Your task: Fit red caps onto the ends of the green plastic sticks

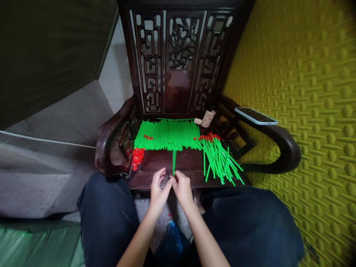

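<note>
Over the front edge of a dark wooden chair seat (160, 161), my right hand (182, 187) pinches a thin green plastic stick (174, 163) that points away from me. My left hand (159, 189) is beside it, fingers curved and apart, its thumb tip close to the right fingertips and the stick's near end. Beyond both hands lies a wide layer of green sticks (169, 133). Small red plastic pieces (137, 158) are heaped at the seat's left, and a few red pieces (148, 137) rest on the layer. At right, fanned green sticks (219, 159) have red pieces (210, 137) at their far ends.
A patterned bottle (208, 118) leans at the seat's back right, with a pale pink piece (197, 121) beside it. A phone (256, 116) lies on the right armrest (286, 146). The left armrest (104, 148) curves forward. Below my hands is a shiny blue bag (172, 239).
</note>
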`<action>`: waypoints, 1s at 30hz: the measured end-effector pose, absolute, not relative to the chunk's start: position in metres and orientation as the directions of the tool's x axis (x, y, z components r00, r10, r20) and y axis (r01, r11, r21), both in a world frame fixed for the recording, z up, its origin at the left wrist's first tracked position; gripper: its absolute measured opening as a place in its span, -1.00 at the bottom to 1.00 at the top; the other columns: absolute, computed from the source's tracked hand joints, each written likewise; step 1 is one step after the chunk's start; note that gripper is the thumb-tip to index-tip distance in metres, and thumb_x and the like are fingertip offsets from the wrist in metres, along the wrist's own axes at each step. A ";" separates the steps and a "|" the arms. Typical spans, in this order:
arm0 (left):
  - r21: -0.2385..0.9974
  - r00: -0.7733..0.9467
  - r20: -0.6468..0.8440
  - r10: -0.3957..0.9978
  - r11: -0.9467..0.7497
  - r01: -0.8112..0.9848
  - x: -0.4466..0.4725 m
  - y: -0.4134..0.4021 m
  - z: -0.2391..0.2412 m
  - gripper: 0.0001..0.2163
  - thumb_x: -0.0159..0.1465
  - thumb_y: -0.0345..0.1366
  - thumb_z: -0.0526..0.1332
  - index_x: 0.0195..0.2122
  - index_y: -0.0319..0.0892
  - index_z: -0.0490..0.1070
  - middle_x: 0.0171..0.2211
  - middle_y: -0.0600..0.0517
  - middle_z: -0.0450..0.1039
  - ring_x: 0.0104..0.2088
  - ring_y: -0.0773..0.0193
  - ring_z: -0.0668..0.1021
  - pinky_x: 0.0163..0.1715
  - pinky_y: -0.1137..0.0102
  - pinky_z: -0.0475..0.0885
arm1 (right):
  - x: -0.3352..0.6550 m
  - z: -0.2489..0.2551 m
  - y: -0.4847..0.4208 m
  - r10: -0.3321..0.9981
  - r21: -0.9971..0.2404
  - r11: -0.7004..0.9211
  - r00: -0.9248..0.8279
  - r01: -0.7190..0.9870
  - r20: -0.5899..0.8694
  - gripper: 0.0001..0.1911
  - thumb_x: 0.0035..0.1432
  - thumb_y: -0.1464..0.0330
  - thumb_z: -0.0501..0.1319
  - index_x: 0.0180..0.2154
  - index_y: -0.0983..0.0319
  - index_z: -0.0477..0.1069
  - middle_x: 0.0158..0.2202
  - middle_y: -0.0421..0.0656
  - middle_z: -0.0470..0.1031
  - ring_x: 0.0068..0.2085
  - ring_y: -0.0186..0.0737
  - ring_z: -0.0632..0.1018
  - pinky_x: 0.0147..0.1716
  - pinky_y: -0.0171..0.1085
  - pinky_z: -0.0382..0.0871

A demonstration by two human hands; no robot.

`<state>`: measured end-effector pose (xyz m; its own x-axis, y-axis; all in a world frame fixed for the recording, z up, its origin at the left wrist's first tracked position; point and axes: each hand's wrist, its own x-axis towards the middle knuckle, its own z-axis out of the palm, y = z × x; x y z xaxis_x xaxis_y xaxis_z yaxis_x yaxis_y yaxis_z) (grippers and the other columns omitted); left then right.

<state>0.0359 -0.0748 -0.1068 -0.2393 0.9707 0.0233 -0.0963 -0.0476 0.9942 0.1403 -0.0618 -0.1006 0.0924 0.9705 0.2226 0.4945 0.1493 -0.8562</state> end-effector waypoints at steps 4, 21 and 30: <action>0.987 -0.089 0.161 0.983 -0.163 -0.011 0.044 -0.060 -0.105 -0.63 0.15 -0.36 0.24 0.02 -0.18 0.37 -0.02 -0.12 0.47 -0.01 0.17 0.50 0.03 0.26 0.36 | 0.135 -0.123 -0.064 0.953 -0.834 0.197 0.099 0.516 0.287 -0.80 0.24 0.31 0.14 -0.36 0.29 0.40 -0.41 -0.22 0.45 -0.39 -0.32 0.49 -0.33 -0.24 0.40; 0.880 0.033 0.375 0.926 -0.367 0.302 0.055 -0.049 -0.128 -0.75 0.28 -0.36 0.07 -0.11 -0.16 0.50 -0.16 -0.06 0.58 -0.16 0.20 0.59 -0.08 0.29 0.48 | 0.134 -0.146 -0.062 0.924 -0.817 0.237 0.138 0.526 0.357 -0.81 0.27 0.31 0.11 -0.18 0.29 0.39 -0.24 -0.15 0.48 -0.27 -0.27 0.52 -0.26 -0.19 0.45; 0.881 0.030 0.359 0.933 -0.349 0.321 0.053 -0.044 -0.126 -0.75 0.30 -0.31 0.06 -0.15 -0.16 0.52 -0.17 -0.05 0.58 -0.17 0.21 0.60 -0.09 0.33 0.48 | 0.133 -0.143 -0.059 0.938 -0.835 0.198 0.147 0.514 0.313 -0.80 0.27 0.30 0.11 -0.17 0.28 0.39 -0.23 -0.15 0.47 -0.25 -0.25 0.52 -0.24 -0.17 0.44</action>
